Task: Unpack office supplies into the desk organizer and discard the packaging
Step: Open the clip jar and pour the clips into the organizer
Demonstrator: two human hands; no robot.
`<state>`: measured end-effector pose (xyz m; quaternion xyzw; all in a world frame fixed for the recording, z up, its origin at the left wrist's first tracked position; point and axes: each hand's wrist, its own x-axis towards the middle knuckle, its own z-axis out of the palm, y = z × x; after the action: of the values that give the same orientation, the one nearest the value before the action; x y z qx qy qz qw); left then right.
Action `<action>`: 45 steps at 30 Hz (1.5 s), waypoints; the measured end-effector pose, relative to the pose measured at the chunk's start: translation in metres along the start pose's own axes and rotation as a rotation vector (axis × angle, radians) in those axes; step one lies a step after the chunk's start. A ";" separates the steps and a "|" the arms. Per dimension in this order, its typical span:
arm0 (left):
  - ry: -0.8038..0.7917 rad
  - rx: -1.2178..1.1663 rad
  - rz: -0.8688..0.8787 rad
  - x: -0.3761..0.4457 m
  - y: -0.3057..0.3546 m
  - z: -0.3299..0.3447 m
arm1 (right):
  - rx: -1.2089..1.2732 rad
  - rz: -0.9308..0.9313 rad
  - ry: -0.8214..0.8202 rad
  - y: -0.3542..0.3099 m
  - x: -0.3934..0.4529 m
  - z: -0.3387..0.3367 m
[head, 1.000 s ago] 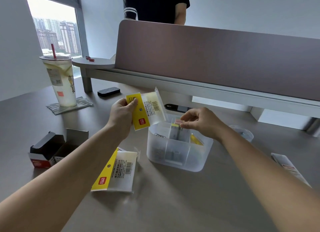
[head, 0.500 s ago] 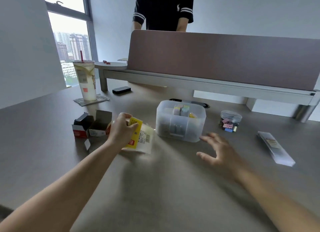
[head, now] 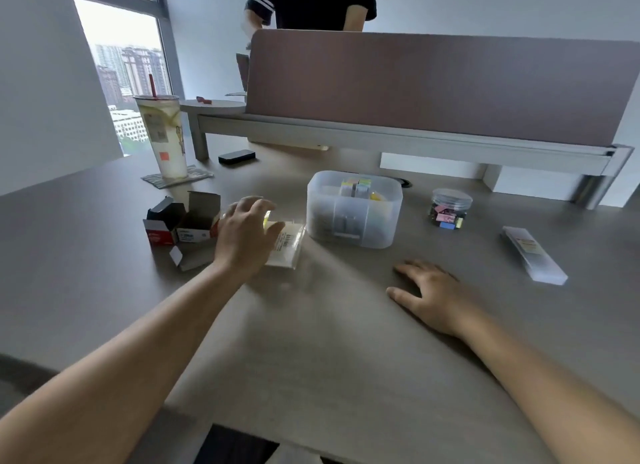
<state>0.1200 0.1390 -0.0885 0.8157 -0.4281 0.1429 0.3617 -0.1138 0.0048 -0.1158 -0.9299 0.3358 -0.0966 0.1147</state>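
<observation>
In the head view, the left hand [head: 244, 237] lay at centre frame over the emptied blister packs [head: 285, 245], fingers loosely curled; whether its grip actually pinched them, I could not tell. The desk organizer [head: 353, 210] stood just right of the packs. The right hand [head: 431, 292] rested flat and empty on the bench [head: 311, 342], lower right. The packs' left halves were hidden, blurred.

The left hand [head: 244, 237] sits left of frame centre, forearm running to the lower left, fingers loosely spread and blurred. The right hand [head: 431, 295] lies flat, palm down, fingers straight, right of centre
</observation>
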 end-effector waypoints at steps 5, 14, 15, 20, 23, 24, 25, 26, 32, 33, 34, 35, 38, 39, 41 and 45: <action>-0.110 -0.071 0.257 -0.026 0.040 0.006 | 0.004 0.023 0.008 0.011 -0.010 -0.007; -0.675 0.092 0.392 -0.030 0.083 0.073 | 0.091 0.172 0.161 0.070 -0.008 -0.021; -0.680 0.102 0.394 -0.028 0.083 0.076 | 0.104 0.191 0.186 0.075 0.000 -0.023; -0.705 0.100 0.406 -0.018 0.078 0.082 | 0.101 0.258 0.276 0.089 0.056 -0.031; -0.707 0.081 0.418 -0.013 0.076 0.084 | 0.089 0.286 0.288 0.092 0.086 -0.028; -0.705 0.078 0.421 -0.012 0.076 0.084 | 0.094 0.292 0.294 0.093 0.093 -0.028; -0.703 0.078 0.425 -0.012 0.075 0.085 | 0.107 0.298 0.298 0.093 0.100 -0.027; -0.702 0.081 0.428 -0.012 0.075 0.085 | 0.126 0.302 0.304 0.095 0.106 -0.027; -0.701 0.073 0.435 -0.013 0.075 0.085 | 0.262 0.256 0.436 0.101 0.113 -0.024; -0.702 0.075 0.433 -0.014 0.075 0.085 | 0.297 0.240 0.488 0.100 0.110 -0.023; -0.703 0.074 0.430 -0.014 0.076 0.085 | 0.330 0.229 0.532 0.097 0.107 -0.023; -0.702 0.072 0.426 -0.014 0.076 0.085 | 0.351 0.223 0.565 0.094 0.104 -0.023; -0.696 0.060 0.409 -0.015 0.077 0.084 | 0.370 0.208 0.589 0.086 0.092 -0.025; -0.690 0.056 0.401 -0.016 0.077 0.084 | 0.385 0.195 0.580 0.083 0.086 -0.027; -0.676 0.032 0.367 -0.017 0.078 0.082 | 0.460 0.169 0.565 0.076 0.070 -0.030; -0.617 -0.189 0.229 -0.020 0.082 0.076 | 0.748 0.107 0.446 0.049 0.032 -0.036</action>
<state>0.0366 0.0663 -0.1135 0.7301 -0.6175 -0.1111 0.2707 -0.1280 -0.0576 -0.0917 -0.7621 0.3419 -0.4038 0.3733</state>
